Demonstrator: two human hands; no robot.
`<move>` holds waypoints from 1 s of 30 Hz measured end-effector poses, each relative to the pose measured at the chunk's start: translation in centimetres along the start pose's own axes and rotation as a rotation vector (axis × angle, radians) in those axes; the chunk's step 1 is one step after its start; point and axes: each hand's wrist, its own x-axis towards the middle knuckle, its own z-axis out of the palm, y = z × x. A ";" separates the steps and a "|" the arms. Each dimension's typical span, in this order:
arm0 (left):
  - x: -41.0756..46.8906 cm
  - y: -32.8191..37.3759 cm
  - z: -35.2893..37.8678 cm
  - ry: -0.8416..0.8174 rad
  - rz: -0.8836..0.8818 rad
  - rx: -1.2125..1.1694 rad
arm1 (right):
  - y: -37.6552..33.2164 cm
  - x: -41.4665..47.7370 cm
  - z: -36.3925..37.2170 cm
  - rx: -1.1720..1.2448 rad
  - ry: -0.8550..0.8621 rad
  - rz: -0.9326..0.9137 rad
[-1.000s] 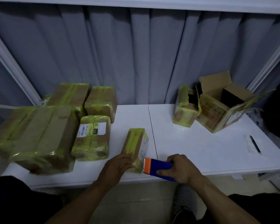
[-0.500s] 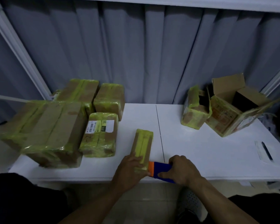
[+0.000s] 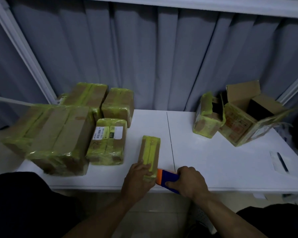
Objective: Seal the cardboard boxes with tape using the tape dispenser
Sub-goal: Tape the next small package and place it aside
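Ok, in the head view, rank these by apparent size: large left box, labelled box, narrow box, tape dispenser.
1. large left box
2. labelled box
3. narrow box
4. tape dispenser, though the right hand hides part of it, so its full size is unsure

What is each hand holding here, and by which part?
The right hand grips the tape dispenser by its blue body; the left hand holds the small box at its near end.
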 end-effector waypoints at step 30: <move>1.1 0.5 -1.1 -0.109 0.008 0.271 | 1.6 -0.8 -4.1 0.432 0.236 0.007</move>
